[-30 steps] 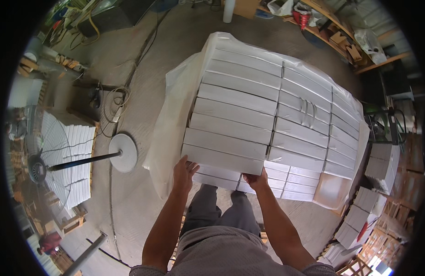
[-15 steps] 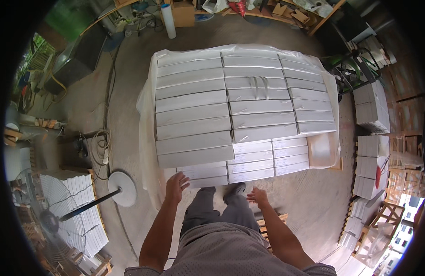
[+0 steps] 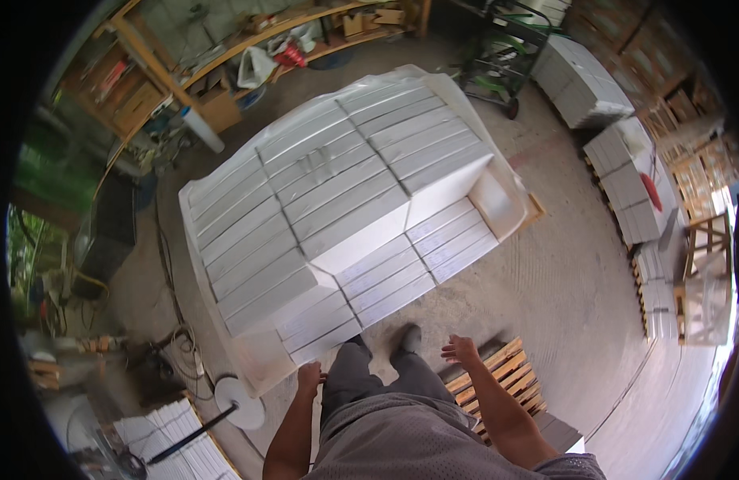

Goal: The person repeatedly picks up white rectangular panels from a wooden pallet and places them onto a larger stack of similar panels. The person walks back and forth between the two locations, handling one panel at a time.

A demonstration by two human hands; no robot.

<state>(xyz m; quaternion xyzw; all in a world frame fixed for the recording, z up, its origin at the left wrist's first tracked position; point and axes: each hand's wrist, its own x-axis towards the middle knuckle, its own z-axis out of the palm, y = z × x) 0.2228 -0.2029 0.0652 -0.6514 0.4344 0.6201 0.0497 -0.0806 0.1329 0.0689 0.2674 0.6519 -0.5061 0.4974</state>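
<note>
In front of me a large stack of long white cartons (image 3: 249,232) stands in several rows, with translucent plastic film (image 3: 481,100) round its sides. Along the near side the stack drops to a lower layer of cartons (image 3: 385,280). My left hand (image 3: 309,378) hangs beside my leg, just off the stack's near left corner, its fingers loosely bent and holding nothing. Out in the air to the right of my legs is my right hand (image 3: 461,351), fingers apart, above the floor near a slatted wooden pallet (image 3: 501,376). Neither hand touches the cartons.
A floor fan with a round white base (image 3: 240,402) stands at lower left, next to stacked white cartons (image 3: 173,436). More carton stacks (image 3: 625,180) line the right side. A hand truck (image 3: 505,48) is at the back right, and wooden shelving (image 3: 217,60) at the back left.
My view has turned to the right, so the stack now lies slanted and more of the wooden pallet shows. My left hand has dropped away from the stack's near edge.
</note>
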